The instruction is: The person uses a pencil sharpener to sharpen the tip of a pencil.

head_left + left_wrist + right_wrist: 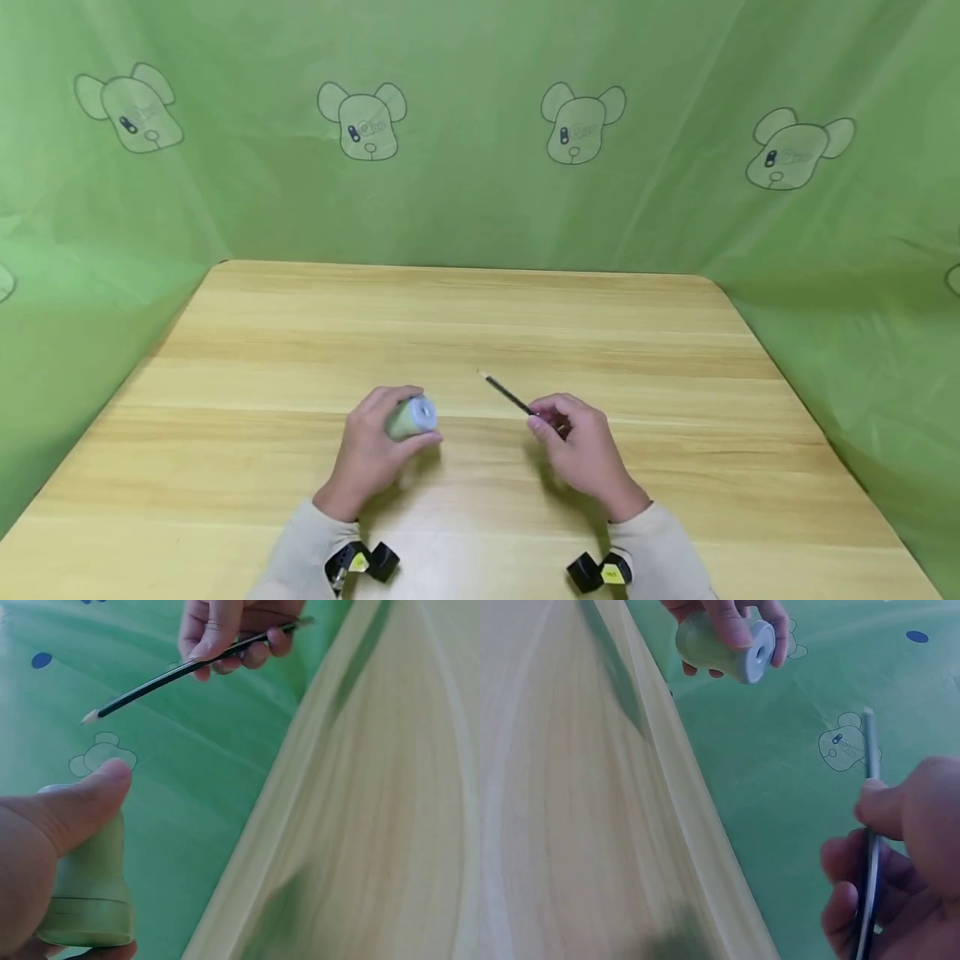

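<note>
My left hand (372, 442) grips a small green pencil sharpener (405, 420) around its body. Its pale blue-white end, with a round hole in the middle, faces right toward the other hand; that hole shows plainly in the right wrist view on the sharpener (759, 652). In my right hand (585, 446) a dark pencil (510, 394) is pinched between thumb and fingers. The sharpened wooden tip points up and left, apart from the sharpener. Both hands are held above the table, a gap between them. Part of the pencil's rear is hidden by the right fingers.
A light wood-grain table (480, 325) lies under both hands, with rounded far corners. Green cloth (472, 208) printed with bear-head outlines hangs behind it and at both sides. Black camera mounts (367, 562) sit on the wrists by the pale sleeves (663, 554).
</note>
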{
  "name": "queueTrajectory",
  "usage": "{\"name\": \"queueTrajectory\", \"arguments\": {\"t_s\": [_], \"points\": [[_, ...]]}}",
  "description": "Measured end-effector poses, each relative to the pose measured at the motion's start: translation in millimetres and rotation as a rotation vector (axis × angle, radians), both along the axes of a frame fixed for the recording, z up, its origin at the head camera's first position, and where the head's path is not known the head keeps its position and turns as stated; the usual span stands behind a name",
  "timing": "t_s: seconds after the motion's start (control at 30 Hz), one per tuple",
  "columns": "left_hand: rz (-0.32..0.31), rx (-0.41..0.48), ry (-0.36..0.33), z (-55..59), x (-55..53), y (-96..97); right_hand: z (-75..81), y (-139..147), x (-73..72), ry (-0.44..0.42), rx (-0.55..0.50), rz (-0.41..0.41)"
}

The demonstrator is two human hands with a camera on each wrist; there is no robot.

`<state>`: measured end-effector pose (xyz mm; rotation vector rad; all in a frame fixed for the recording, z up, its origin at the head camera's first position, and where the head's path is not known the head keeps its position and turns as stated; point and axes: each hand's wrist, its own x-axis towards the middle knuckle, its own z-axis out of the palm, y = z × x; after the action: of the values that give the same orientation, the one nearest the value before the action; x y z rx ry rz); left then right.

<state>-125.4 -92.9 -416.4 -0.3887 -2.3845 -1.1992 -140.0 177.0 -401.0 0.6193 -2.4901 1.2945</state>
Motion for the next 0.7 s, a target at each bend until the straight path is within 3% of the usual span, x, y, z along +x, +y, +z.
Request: {"name": "queueTrajectory", "arguments": {"t_s": [0.13, 0.33, 0.57, 0.7], "points": [[0.012, 0.090, -0.018, 2.0, 0.7, -1.9, 4.0, -2, 2.5, 0.000, -0.098, -0.015], [0.028, 0.174, -0.045, 4.0, 2.3, -2.6, -5.1, 1, -0.2, 0.029, -0.148, -0.067], [0.068, 0.162, 0.005, 3.9, 1.9, -3.8, -6.0, 5, 0.1, 0.035, -0.222, -0.119], [0.051, 0.169, -0.014, 3.7, 1.4, -3.0, -5.0, 9, 0.6, 0.007, -0.244, -0.191]]}}
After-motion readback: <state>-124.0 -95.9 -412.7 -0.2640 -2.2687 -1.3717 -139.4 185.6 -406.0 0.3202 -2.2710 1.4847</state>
